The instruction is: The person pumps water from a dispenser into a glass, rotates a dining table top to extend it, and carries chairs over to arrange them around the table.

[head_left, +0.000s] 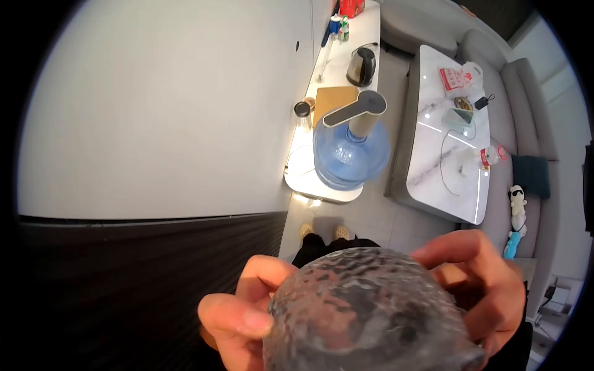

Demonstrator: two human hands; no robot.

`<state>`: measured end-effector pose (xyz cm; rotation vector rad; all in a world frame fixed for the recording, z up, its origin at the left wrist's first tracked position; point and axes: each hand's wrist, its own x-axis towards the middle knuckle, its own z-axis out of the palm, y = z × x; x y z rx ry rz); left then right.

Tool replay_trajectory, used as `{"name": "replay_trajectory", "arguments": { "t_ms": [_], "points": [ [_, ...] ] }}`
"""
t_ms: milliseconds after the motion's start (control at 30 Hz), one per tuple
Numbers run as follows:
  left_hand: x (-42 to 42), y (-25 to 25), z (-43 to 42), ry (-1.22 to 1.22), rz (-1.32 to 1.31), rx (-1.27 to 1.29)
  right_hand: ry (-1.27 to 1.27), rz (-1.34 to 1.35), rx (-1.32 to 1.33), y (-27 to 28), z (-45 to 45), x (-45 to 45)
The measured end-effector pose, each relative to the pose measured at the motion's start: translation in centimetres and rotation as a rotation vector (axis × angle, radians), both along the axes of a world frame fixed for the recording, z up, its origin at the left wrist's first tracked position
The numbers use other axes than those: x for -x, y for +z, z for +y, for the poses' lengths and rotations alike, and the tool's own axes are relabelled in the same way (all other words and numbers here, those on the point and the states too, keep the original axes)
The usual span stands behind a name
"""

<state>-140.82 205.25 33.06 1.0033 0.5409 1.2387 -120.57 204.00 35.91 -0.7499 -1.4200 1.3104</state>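
Close to the camera at the bottom is a clear glass jug (365,303) with a rippled, hammered-looking surface. What looks like a pointed spout shows at its lower right, and its lower part runs out of the picture. My left hand (244,312) grips it from the left, thumb pressed on the wall. On the opposite side, my right hand (486,287) has its fingers curled round the glass, some of them hidden behind it. Skin tones show blurred through the glass.
Ahead, a narrow side table (331,191) carries a blue water bottle (349,154) with a pump (365,114), an electric kettle (360,67) and a black-lidded jar (302,114). To the right, a marble-look table (427,154) holds bags and a plastic bottle (492,155). A grey sofa (532,111) stands beyond.
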Motion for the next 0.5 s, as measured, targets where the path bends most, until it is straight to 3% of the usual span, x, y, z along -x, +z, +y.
{"name": "replay_trajectory", "arguments": {
  "t_ms": [67,100,167,200,233,300,500],
  "points": [
    [-0.1,0.2,0.2,0.013,0.034,-0.009,-0.198,0.141,0.081,0.1,-0.8,1.3],
    [-0.5,-0.2,1.4,-0.006,-0.128,-0.210,-0.156,0.056,-0.028,0.1,-0.7,0.9],
    [-0.1,1.3,1.2,0.026,-0.087,-0.232,-0.118,-0.032,-0.135,0.9,-1.0,1.2],
    [0.0,2.0,1.2,0.042,-0.067,-0.243,-0.367,-0.206,0.057,2.2,-1.5,2.4],
    [1.4,2.9,1.4,-0.162,-0.213,0.295,-0.615,-0.376,0.256,3.4,-2.0,3.6],
    [1.5,4.7,1.1,-0.364,-0.351,0.839,-0.345,-0.173,-0.075,3.1,-1.2,2.2],
    [-0.3,6.1,0.4,-0.205,-0.394,0.799,-0.289,-0.141,-0.214,4.3,-1.6,1.2]
  ]
}}
